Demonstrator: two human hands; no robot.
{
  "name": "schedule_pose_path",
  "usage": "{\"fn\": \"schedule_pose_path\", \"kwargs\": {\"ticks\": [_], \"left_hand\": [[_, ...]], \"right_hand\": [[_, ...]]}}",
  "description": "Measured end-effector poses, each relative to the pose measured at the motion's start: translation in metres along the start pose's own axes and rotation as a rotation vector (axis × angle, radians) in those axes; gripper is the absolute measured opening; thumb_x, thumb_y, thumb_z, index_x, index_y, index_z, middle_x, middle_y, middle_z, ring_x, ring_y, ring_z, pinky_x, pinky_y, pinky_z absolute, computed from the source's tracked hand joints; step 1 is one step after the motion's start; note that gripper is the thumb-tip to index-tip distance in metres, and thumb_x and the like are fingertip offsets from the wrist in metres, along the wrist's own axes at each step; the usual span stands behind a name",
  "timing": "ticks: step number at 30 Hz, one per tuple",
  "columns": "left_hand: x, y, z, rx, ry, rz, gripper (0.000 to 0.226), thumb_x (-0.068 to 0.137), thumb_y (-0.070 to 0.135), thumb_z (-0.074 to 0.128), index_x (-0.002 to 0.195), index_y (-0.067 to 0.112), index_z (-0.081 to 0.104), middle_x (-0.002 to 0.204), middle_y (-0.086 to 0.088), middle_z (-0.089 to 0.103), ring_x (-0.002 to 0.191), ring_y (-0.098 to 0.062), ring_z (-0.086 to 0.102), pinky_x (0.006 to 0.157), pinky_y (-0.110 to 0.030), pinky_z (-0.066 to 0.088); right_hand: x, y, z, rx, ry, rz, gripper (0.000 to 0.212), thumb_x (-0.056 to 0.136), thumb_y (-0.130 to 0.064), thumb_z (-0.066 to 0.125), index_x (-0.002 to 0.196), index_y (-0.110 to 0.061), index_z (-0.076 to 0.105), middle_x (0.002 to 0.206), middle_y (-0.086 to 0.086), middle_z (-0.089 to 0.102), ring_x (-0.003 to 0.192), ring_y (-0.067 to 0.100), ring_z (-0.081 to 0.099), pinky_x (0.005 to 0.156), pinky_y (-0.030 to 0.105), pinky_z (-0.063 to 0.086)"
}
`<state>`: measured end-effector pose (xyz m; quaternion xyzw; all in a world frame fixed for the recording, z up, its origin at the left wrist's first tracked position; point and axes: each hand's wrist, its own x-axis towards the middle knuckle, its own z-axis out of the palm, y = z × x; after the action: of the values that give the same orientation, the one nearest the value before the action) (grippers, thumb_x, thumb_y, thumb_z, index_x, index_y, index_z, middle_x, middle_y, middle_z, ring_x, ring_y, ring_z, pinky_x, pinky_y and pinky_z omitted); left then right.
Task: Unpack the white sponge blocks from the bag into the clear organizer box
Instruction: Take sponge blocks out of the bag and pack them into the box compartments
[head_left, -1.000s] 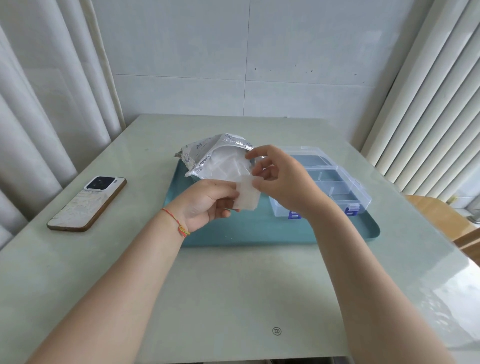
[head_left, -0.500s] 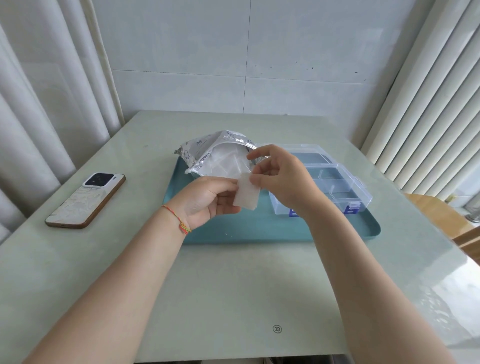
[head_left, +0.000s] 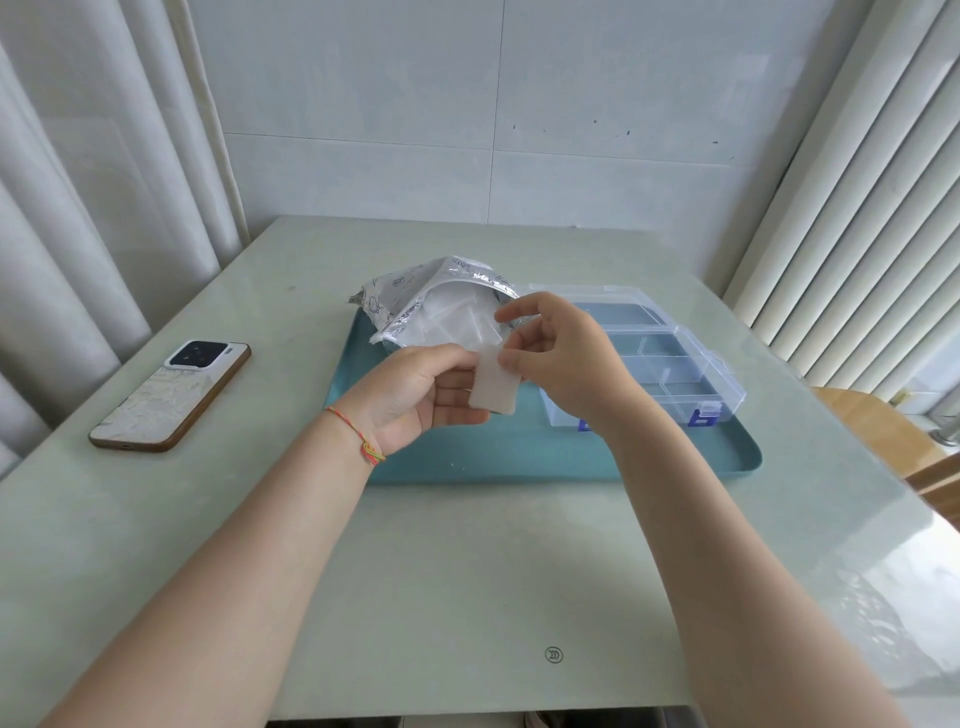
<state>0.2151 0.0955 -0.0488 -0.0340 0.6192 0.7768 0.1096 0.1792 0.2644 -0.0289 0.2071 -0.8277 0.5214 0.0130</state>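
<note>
one bag (head_left: 415, 296), one organizer box (head_left: 670, 364), one tray (head_left: 519, 452), one phone (head_left: 171, 392)

A home — curtains (head_left: 78, 208), dining table (head_left: 467, 545), phone (head_left: 171, 395) lying out.

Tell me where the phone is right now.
In the head view the phone lies flat, camera side up, on the table at the person's left, apart from the teal tray and beside the curtain.

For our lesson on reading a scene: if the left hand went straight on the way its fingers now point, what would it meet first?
Its fingers point right, so the left hand would probably meet the right hand first, pinching the same white sponge block; the clear organizer box lies beyond. Depth is unclear.
</note>
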Motion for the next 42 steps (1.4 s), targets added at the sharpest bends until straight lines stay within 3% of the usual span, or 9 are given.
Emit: {"fn": "schedule_pose_path", "kwargs": {"ticks": [5, 10, 12, 17, 22, 27, 31, 35, 42], "left_hand": [[0.000, -0.003, 0.001, 0.039, 0.041, 0.062, 0.014, 0.092, 0.004, 0.061, 0.101, 0.006, 0.070, 0.083, -0.008, 0.075, 0.069, -0.018, 0.072, 0.059, -0.025, 0.058], [0.002, -0.001, -0.003, 0.022, 0.170, 0.083, 0.017, 0.091, 0.004, 0.061, 0.108, 0.002, 0.065, 0.082, -0.012, 0.072, 0.062, -0.021, 0.071, 0.055, -0.028, 0.057], [0.002, -0.002, -0.003, 0.038, 0.183, 0.080, 0.024, 0.091, 0.005, 0.062, 0.114, -0.003, 0.062, 0.082, -0.014, 0.071, 0.062, -0.024, 0.071, 0.054, -0.029, 0.057], [0.001, -0.001, -0.001, -0.022, 0.112, 0.055, 0.030, 0.094, 0.010, 0.056, 0.118, -0.006, 0.062, 0.104, -0.027, 0.069, 0.078, -0.030, 0.071, 0.065, -0.034, 0.060], [-0.003, 0.000, 0.005, -0.190, -0.144, 0.010, 0.027, 0.097, 0.012, 0.042, 0.113, 0.010, 0.064, 0.102, -0.015, 0.072, 0.080, -0.024, 0.070, 0.059, -0.025, 0.054], [0.004, -0.009, 0.009, -0.134, -0.136, -0.026, 0.019, 0.081, 0.018, 0.061, 0.099, 0.012, 0.059, 0.084, -0.004, 0.053, 0.070, -0.015, 0.054, 0.066, -0.026, 0.041], [0.005, -0.010, 0.010, -0.128, -0.110, -0.023, 0.006, 0.077, 0.017, 0.061, 0.081, 0.016, 0.058, 0.072, 0.001, 0.046, 0.061, -0.011, 0.045, 0.058, -0.020, 0.039], [0.007, -0.012, 0.010, -0.145, -0.094, -0.011, 0.008, 0.074, 0.013, 0.061, 0.079, 0.017, 0.056, 0.072, 0.000, 0.039, 0.061, -0.011, 0.042, 0.053, -0.018, 0.040], [0.009, -0.014, 0.008, -0.109, -0.095, -0.016, 0.011, 0.084, 0.012, 0.058, 0.077, 0.020, 0.056, 0.072, 0.002, 0.048, 0.065, -0.010, 0.049, 0.058, -0.020, 0.038]], "right_hand": [[0.000, 0.003, 0.004, -0.146, 0.044, -0.061, 0.028, 0.083, -0.018, 0.074, 0.108, -0.024, 0.062, 0.096, 0.002, 0.062, 0.079, 0.011, 0.055, 0.070, 0.014, 0.043], [-0.005, 0.005, 0.006, -0.417, -0.130, -0.172, 0.076, 0.069, -0.046, 0.084, 0.133, -0.027, 0.049, 0.127, -0.008, 0.048, 0.122, 0.012, 0.041, 0.101, 0.030, 0.035], [-0.006, 0.005, 0.010, -0.593, -0.169, -0.189, 0.086, 0.067, -0.050, 0.083, 0.139, -0.027, 0.043, 0.130, -0.010, 0.044, 0.128, 0.013, 0.032, 0.101, 0.032, 0.029], [-0.004, 0.005, 0.010, -0.663, -0.121, -0.208, 0.072, 0.072, -0.054, 0.078, 0.131, -0.022, 0.050, 0.122, -0.006, 0.051, 0.122, 0.017, 0.039, 0.099, 0.037, 0.033], [-0.005, 0.006, 0.014, -0.385, -0.146, -0.180, 0.073, 0.063, -0.054, 0.079, 0.126, -0.027, 0.052, 0.114, -0.006, 0.050, 0.114, 0.020, 0.047, 0.098, 0.046, 0.044], [-0.011, 0.000, 0.018, -0.441, -0.225, -0.181, 0.082, 0.063, -0.050, 0.084, 0.133, -0.033, 0.045, 0.121, -0.009, 0.047, 0.119, 0.015, 0.041, 0.104, 0.041, 0.037], [-0.010, 0.001, 0.025, -0.507, -0.191, -0.235, 0.073, 0.066, -0.046, 0.084, 0.129, -0.029, 0.050, 0.120, -0.009, 0.048, 0.115, 0.015, 0.041, 0.101, 0.044, 0.037], [-0.010, 0.003, 0.027, -0.512, -0.190, -0.288, 0.075, 0.064, -0.045, 0.084, 0.130, -0.031, 0.051, 0.124, -0.009, 0.047, 0.117, 0.018, 0.041, 0.100, 0.047, 0.037], [-0.010, 0.005, 0.034, -0.504, -0.145, -0.349, 0.075, 0.064, -0.037, 0.082, 0.132, -0.033, 0.052, 0.124, -0.009, 0.047, 0.115, 0.017, 0.040, 0.097, 0.047, 0.039]]}}
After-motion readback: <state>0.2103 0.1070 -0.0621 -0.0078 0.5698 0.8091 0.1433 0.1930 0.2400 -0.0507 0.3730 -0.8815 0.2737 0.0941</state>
